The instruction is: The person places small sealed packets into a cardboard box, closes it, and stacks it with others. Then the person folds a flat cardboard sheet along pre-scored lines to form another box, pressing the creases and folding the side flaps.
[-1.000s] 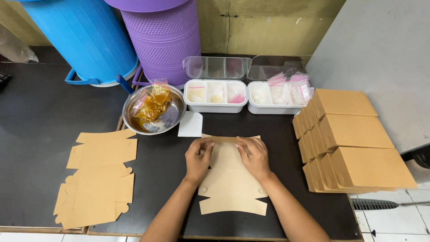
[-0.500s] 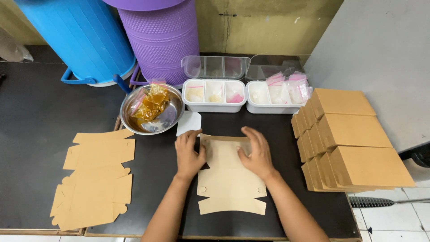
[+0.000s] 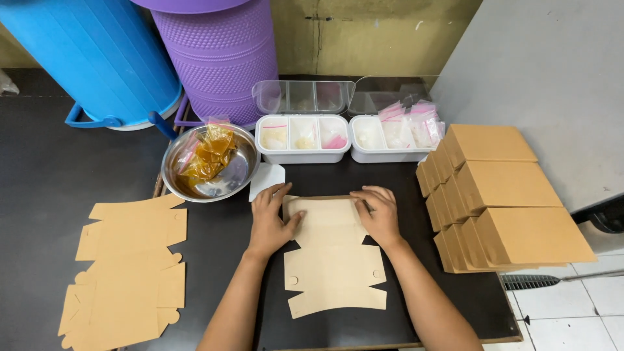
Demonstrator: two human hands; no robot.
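Observation:
A flat brown cardboard box blank lies on the black table in front of me. My left hand presses on its upper left part, thumb on the card. My right hand presses the upper right part, fingers curled over the folded top flap. Both hands rest on the blank's far end, which is creased upward.
A stack of flat blanks lies at the left. Folded brown boxes are stacked at the right. A steel bowl with amber packets, two white compartment trays, a blue drum and a purple drum stand behind.
Both hands have slid apart, toward the outer corners of the blank's far end, and the top flap is now folded more sharply.

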